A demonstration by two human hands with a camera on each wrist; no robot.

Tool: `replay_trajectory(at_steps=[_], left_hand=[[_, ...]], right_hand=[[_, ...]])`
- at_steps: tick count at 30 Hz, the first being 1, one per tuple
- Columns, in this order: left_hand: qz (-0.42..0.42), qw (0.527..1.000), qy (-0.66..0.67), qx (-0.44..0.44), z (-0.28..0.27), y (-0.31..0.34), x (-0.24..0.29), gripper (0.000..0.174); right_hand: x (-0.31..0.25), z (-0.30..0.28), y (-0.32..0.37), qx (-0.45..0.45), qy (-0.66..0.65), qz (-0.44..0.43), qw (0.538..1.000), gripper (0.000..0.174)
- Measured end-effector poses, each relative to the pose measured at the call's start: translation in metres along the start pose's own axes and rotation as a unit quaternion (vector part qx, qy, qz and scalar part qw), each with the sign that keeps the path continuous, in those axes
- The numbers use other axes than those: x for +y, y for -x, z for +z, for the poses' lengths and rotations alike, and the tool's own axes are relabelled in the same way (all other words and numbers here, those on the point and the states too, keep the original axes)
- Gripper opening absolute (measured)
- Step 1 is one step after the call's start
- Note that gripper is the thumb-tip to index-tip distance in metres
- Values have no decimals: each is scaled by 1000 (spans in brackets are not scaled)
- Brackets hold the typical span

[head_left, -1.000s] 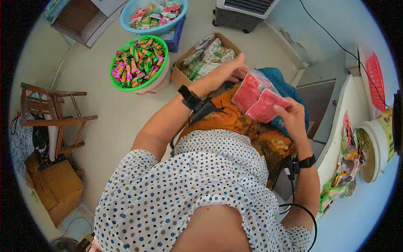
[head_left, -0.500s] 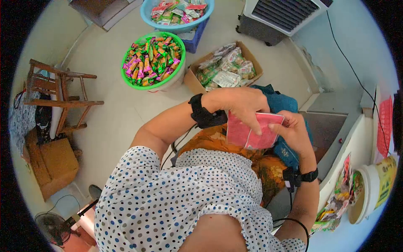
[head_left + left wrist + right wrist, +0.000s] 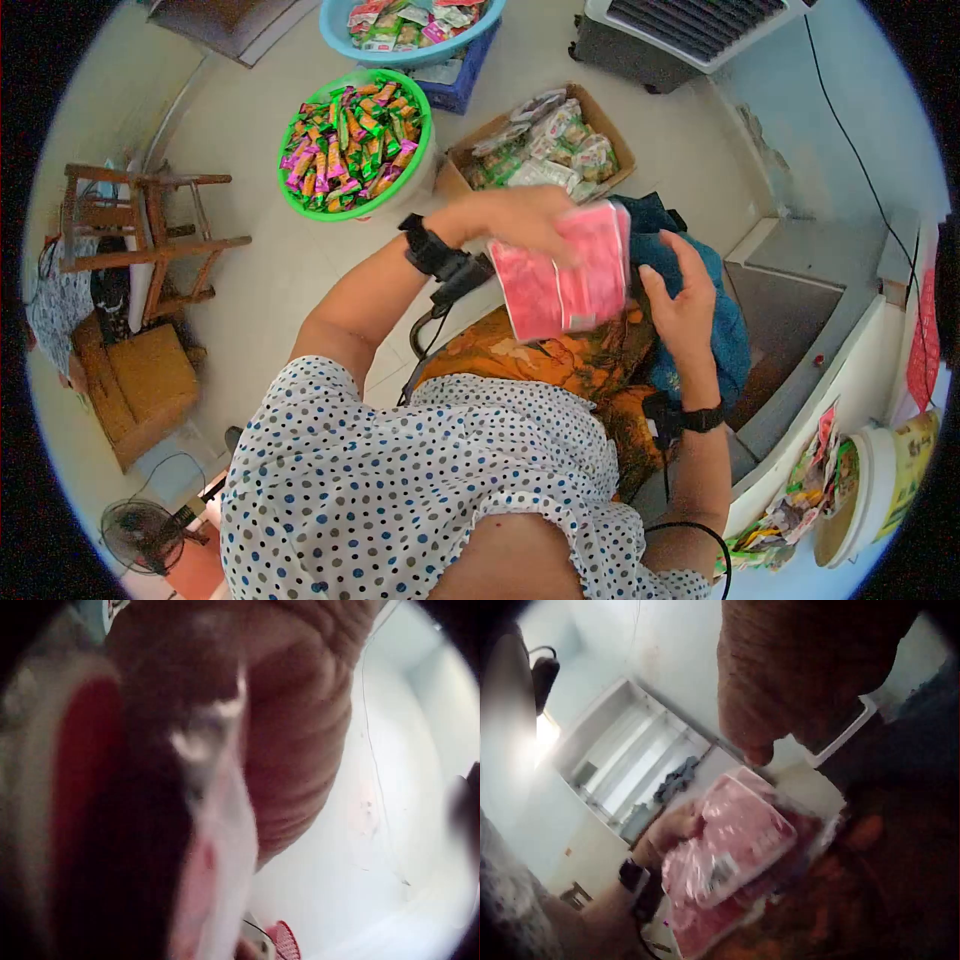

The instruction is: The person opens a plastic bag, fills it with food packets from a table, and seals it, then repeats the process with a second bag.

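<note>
Flat pink-red packets (image 3: pixel 565 285) in clear plastic hang over the person's lap, held by the left hand (image 3: pixel 520 222), its thumb on the near face. In the right wrist view two packets (image 3: pixel 742 832) overlap, and the upper one bears a small barcode. Just right of them, the right hand (image 3: pixel 686 308) is apart from the packets, thumb and forefinger spread and nothing between them. The left wrist view shows the left hand (image 3: pixel 292 750) close up and blurred beside the shiny plastic edge of a packet (image 3: pixel 217 877).
A cardboard box (image 3: pixel 470 180) of packets stands ahead. Left of it is a green-rimmed tub (image 3: pixel 425 165) of wrapped snacks; behind, a light blue basin (image 3: pixel 345 45). Blue cloth (image 3: pixel 715 340) lies by the right hand. A white bucket (image 3: pixel 850 490) and wrappers (image 3: pixel 790 510) are at right.
First both hands held the packets, the right at their right edge. Now the right hand has let go, and the left has carried them a little left and up.
</note>
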State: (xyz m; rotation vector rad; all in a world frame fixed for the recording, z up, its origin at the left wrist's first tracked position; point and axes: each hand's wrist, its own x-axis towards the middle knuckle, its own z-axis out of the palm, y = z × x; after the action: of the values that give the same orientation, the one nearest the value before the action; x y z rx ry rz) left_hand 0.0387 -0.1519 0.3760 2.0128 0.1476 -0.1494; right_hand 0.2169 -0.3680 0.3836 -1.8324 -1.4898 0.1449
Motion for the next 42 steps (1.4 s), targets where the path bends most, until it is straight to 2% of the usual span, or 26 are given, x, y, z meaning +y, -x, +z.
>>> replay_trajectory(at_steps=[1,2,4,5,7,10,13,16,19,22,25,26,29,30,33,37,40,42], left_hand=[[-17,999,-20,42,-6,0,-13,42],[-30,994,-43,91,-14,0,-29,41],[-36,962,175,208,-4,-15,-95,35],[-45,947,202,246,0,-19,-113,32],[-68,911,251,319,2,-27,-139,27],[-132,890,254,354,12,-44,-185,31],[-79,798,464,376,33,-65,-198,24],[-181,759,487,392,29,-85,-186,26],[-177,731,535,384,29,-101,-177,31],[-105,709,588,375,40,-132,-227,33],[-110,684,622,365,53,-144,-271,41],[-98,702,588,390,62,-140,-283,49],[-250,696,563,369,71,-130,-315,59],[-288,685,524,417,84,-127,-331,64],[-245,734,479,415,95,-124,-340,68],[-250,696,512,438,99,-110,-288,58],[-256,741,488,384,92,-103,-266,44],[-233,755,480,382,91,-103,-237,36]], right_hand=[[9,1,7,19,81,-37,996,47],[15,7,9,7,87,-13,996,49],[27,19,27,20,204,-66,976,43],[26,22,31,12,279,-102,955,40],[24,25,35,64,282,-103,952,33],[14,21,36,87,270,-85,955,31],[6,13,40,70,274,-72,957,31],[-4,5,40,62,272,-65,958,31],[-12,3,41,59,270,-60,959,31],[-22,3,42,52,276,-51,958,32],[-27,3,39,37,276,-35,960,33],[-30,4,43,37,276,-32,960,34],[-30,5,43,33,276,-31,960,34],[-28,8,37,20,264,-21,964,34],[-32,9,36,18,260,-14,965,33],[-29,11,31,17,254,-16,967,32],[-25,17,31,24,252,-21,967,31],[-21,20,29,28,248,-25,968,31]])
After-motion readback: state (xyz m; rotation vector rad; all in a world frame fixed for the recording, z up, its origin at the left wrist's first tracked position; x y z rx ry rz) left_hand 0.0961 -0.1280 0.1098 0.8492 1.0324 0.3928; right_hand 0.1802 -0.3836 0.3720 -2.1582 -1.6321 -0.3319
